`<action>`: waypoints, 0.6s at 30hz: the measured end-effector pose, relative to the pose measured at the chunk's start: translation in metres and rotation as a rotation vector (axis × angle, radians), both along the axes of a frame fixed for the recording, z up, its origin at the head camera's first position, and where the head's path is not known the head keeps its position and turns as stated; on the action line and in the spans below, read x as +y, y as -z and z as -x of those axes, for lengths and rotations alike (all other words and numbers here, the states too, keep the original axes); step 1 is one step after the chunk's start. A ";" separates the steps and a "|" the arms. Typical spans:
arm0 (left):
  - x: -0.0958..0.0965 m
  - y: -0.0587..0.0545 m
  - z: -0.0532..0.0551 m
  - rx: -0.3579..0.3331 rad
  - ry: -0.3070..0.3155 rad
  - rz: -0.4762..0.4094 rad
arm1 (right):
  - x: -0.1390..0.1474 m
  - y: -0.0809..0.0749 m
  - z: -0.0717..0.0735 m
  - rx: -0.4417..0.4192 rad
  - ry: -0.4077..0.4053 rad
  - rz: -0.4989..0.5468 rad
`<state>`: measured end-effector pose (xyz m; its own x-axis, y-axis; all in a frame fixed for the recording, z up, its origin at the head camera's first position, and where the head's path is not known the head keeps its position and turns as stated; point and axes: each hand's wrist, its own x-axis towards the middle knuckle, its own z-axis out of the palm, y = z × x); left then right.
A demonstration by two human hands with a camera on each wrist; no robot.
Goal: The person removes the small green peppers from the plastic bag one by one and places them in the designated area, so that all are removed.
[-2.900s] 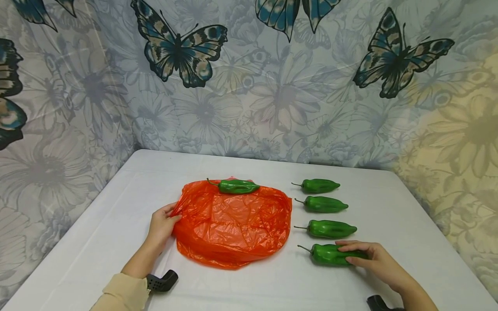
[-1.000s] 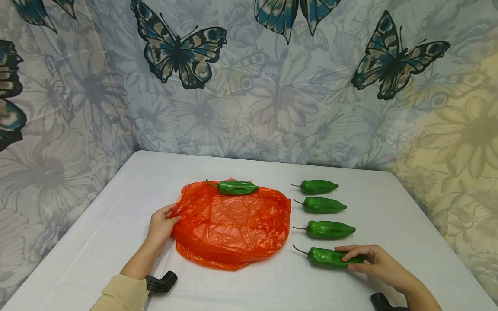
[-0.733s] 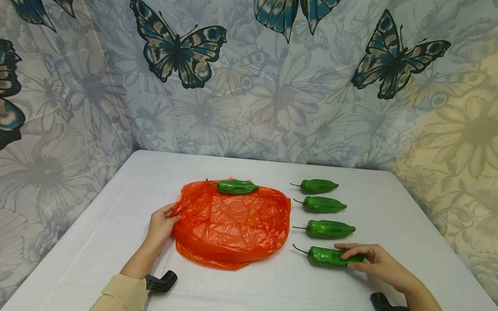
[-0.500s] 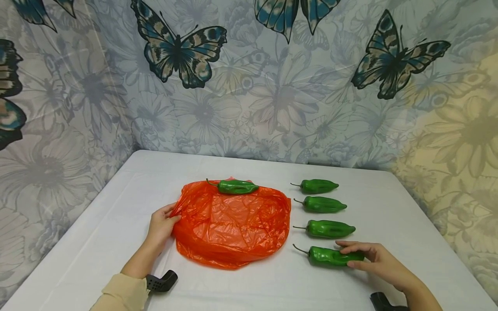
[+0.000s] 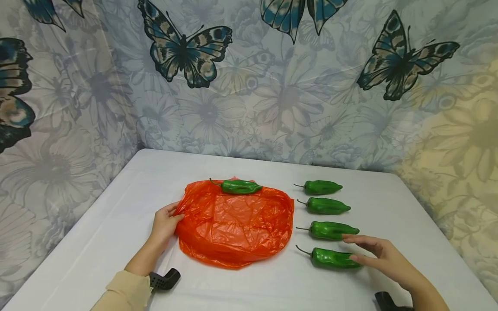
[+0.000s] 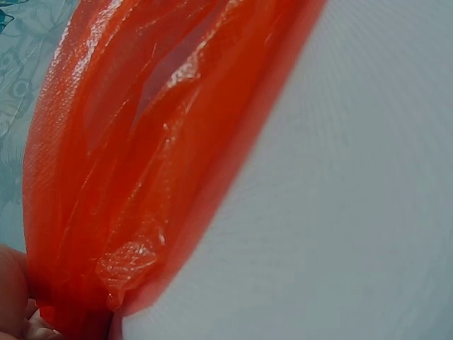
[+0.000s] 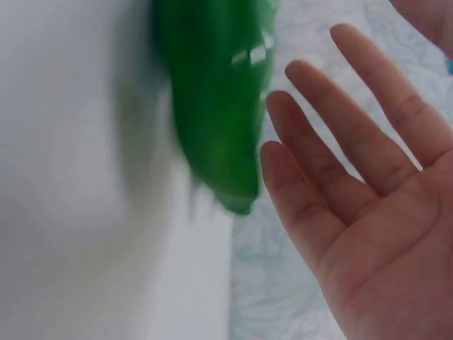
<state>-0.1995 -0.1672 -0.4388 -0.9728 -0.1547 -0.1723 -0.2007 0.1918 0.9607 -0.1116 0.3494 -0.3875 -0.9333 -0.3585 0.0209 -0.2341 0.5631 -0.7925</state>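
Note:
My left hand (image 5: pixel 163 224) pinches the left edge of a crinkled red plastic bag (image 5: pixel 237 229) lying flat on the white table. In the left wrist view, the bag (image 6: pixel 163 142) is gathered between thumb and fingers. A green pepper (image 5: pixel 241 187) rests across the bag's far edge. To the right of the bag, my right hand (image 5: pixel 383 255) is spread over the tip of the nearest green pepper (image 5: pixel 330 258). The right wrist view has its fingers (image 7: pixel 375 127) extended beside a pepper (image 7: pixel 219 99), with nothing gripped.
Three more green peppers lie in a column behind the nearest one: a close one (image 5: pixel 332 230), a middle one (image 5: pixel 328 206) and a far one (image 5: pixel 323 187), stems pointing left. The table (image 5: pixel 116 220) meets butterfly-patterned cloth (image 5: pixel 249 108) at the back. Black wrist mounts (image 5: pixel 165 279) sit near both wrists.
The nearest pepper was shifted slightly nearer to me under the right hand's fingers. Those fingers have since lifted and spread off it. My left hand keeps its hold on the bag.

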 end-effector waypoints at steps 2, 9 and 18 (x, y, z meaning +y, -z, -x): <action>0.000 -0.001 0.000 -0.001 0.001 -0.004 | -0.004 -0.005 0.000 0.025 0.012 0.003; 0.002 -0.002 0.000 -0.007 -0.003 -0.005 | -0.021 -0.016 0.001 0.106 -0.036 0.059; 0.003 -0.001 0.001 -0.006 -0.004 0.005 | -0.032 -0.031 0.009 0.109 -0.171 0.105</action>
<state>-0.2003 -0.1647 -0.4377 -0.9712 -0.1594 -0.1772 -0.2069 0.1953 0.9587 -0.1209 0.3174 -0.3564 -0.8494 -0.5016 0.1641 -0.4065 0.4237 -0.8095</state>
